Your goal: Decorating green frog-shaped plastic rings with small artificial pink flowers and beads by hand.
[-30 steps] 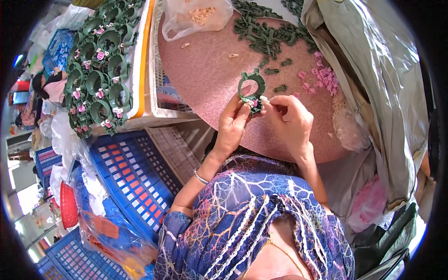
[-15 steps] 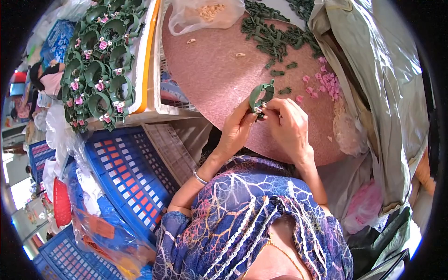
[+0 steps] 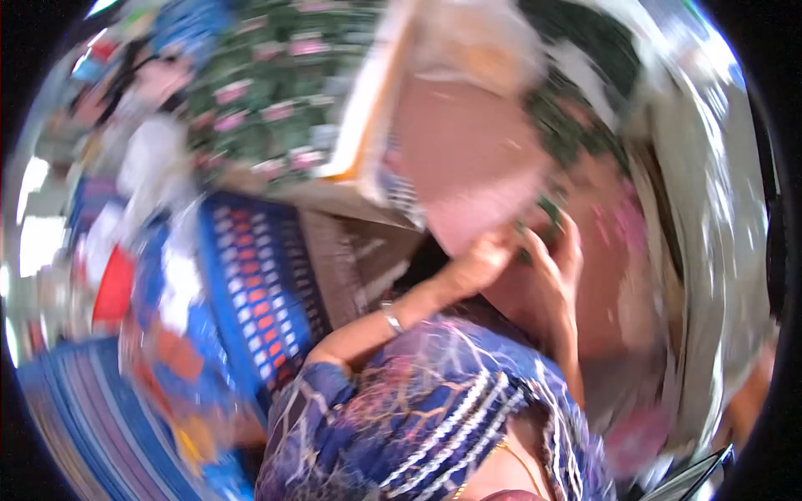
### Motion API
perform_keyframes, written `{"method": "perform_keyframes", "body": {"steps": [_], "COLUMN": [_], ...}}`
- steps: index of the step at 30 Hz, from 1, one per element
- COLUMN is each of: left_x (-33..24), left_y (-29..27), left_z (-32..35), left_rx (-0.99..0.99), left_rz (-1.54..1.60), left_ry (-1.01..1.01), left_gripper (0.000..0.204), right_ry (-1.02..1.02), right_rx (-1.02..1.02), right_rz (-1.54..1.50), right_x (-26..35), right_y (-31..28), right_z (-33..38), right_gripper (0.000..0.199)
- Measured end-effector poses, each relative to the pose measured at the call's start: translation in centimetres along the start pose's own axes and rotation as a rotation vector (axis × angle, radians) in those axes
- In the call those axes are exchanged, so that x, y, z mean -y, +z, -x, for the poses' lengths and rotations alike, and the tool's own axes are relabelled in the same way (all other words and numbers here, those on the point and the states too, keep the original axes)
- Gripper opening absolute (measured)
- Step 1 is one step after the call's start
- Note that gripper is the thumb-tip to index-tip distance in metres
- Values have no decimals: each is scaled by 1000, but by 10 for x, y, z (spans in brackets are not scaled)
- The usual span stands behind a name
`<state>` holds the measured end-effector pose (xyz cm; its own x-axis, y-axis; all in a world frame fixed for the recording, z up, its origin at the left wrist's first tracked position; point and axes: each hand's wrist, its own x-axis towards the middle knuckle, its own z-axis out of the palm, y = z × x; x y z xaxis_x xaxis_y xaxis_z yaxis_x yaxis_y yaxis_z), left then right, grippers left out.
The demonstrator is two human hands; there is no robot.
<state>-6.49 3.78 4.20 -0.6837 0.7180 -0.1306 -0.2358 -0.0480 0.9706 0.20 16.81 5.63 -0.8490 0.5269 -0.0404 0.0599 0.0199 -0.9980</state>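
Motion blurs the whole picture. A dark green plastic ring-shaped piece is between my two hands, over the near part of the pink round tabletop. My left hand is closed, its fingertips pinching the near left side of the piece. On the other side, my right hand has its fingers bent around the piece. The fine detail at the fingertips is smeared. Pink small parts lie on the table to the right of my right hand. Beyond the hands is a pile of small dark green parts.
At the far left, a white tray with an orange-yellow edge holds many green rings with pink bits. A clear plastic bag lies at the back. A blue basket stands left of me; grey-green cloth hangs along the right.
The whole view has swung, so table, tray and hands appear farther right and lower. Both hands remain together at the green ring-shaped piece.
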Motion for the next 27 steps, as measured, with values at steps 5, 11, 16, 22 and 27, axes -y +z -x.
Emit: {"method": "perform_keyframes", "body": {"steps": [5, 11, 16, 22, 27], "left_x": [41, 24, 17, 33, 19], "left_y": [24, 38, 33, 35, 35], "left_z": [-11, 3, 2, 5, 35], "left_rx": [36, -125, -169, -301, -350], "left_rz": [176, 195, -1, -216, -345], "left_ry": [-76, 49, 53, 117, 129], "left_gripper": [31, 43, 43, 58, 54], "right_ry": [109, -43, -22, -127, -92], "right_rx": [3, 231, 211, 74, 11], "right_rz": [-94, -193, -245, 20, 280], "right_x": [-13, -23, -33, -58, -69], "right_y": [-20, -33, -29, -40, -46], "right_z": [11, 6, -5, -21, -36], "right_gripper": [35, 29, 27, 42, 64]}}
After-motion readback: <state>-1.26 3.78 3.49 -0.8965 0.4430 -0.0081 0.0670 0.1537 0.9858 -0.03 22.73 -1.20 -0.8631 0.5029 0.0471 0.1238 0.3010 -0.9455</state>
